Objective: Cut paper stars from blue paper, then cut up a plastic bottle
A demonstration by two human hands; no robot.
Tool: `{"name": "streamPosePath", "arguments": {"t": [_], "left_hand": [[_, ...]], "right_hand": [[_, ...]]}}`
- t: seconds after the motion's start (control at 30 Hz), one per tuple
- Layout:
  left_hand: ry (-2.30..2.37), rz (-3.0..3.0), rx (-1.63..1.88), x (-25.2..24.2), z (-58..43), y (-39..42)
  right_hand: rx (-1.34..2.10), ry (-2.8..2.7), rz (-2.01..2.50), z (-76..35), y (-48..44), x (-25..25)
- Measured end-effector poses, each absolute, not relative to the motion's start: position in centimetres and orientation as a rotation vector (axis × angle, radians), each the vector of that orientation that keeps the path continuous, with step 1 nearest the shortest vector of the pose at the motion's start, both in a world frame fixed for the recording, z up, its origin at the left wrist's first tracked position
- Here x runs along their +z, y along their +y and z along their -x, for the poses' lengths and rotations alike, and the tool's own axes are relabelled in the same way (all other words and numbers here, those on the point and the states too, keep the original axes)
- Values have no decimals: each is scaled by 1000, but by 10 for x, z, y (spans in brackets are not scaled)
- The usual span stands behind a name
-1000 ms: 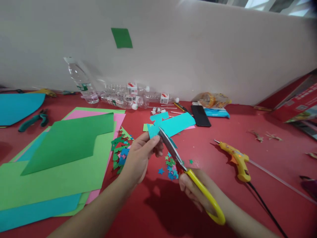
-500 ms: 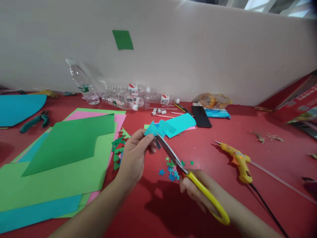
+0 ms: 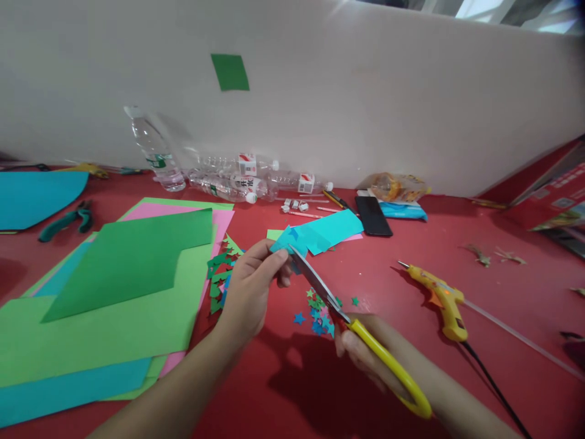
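Note:
My left hand pinches a small piece of blue paper between thumb and fingers. Held through their handles by my right hand, a pair of yellow-handled scissors points up and left. The blade tips meet the paper close to my left thumb; how far they cut in is hard to see. Below the blades lie several small paper stars in blue, green and pink. Left of them, partly behind my left hand, are green paper scraps with star-shaped holes. A larger blue paper strip lies just beyond the held piece.
Large coloured sheets cover the left side, with pliers behind. Plastic bottles line the wall. A black phone rests at the back. A yellow glue gun with its cord lies to the right.
The blue paper in my left hand has turned slightly and sits a little lower against the scissor tips. The view has shifted slightly; both hands keep their grip.

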State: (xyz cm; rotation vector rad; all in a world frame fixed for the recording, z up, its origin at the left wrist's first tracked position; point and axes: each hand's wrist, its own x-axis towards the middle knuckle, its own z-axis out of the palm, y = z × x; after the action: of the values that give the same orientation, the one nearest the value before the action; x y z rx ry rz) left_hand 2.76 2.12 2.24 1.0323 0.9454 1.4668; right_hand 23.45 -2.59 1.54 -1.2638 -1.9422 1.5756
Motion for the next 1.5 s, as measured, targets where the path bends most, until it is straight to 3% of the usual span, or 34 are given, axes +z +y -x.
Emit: {"name": "streamPosePath", "arguments": {"t": [0.5,1.5], "left_hand": [[890,-979,1368,23,-21,25],[965,-1050,1338,29,-16,27]], "right_hand": [[1699,-1791,1375,-230,-26,8],[1632,-1935,1405,-237,-24,12]]}}
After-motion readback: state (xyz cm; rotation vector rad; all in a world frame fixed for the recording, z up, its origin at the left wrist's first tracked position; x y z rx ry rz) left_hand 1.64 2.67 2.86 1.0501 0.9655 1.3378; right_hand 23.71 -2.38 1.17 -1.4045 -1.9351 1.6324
